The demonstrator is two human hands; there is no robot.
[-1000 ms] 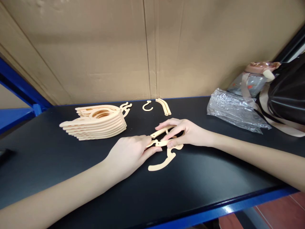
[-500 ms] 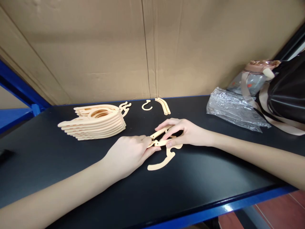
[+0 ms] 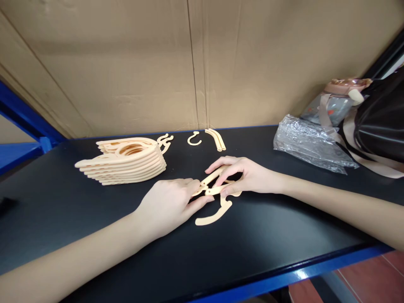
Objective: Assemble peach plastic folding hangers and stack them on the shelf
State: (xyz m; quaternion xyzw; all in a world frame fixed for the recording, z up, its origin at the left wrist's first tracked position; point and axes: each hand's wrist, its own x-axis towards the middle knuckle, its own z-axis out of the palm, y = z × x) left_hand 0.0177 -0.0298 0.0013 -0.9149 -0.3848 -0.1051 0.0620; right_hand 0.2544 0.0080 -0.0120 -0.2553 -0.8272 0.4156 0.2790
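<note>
In the middle of the dark table, both hands are closed on a cream plastic folding hanger (image 3: 213,191), whose jointed arms make a narrow V between them. My left hand (image 3: 173,202) pinches its left end with fingers and thumb; the tip there is partly covered. On the other side, my right hand (image 3: 244,176) grips the two arms from above, fingers on the far arm and thumb on the near one. A curved cream piece (image 3: 214,215) sticks out toward me beneath the right hand; whether it is joined to the hanger is hidden.
A stack of cream hangers (image 3: 126,166) stands at the left, with loose hook pieces (image 3: 164,142) beside it. Farther back lie a single hook (image 3: 194,139) and curved arm strips (image 3: 216,139). At the right are a clear plastic bag (image 3: 309,145), a bottle (image 3: 331,105) and a black bag (image 3: 383,118).
The left fingers and the hanger tip they pinch have shifted very slightly. The right hand and the curved piece below it stay in place.
</note>
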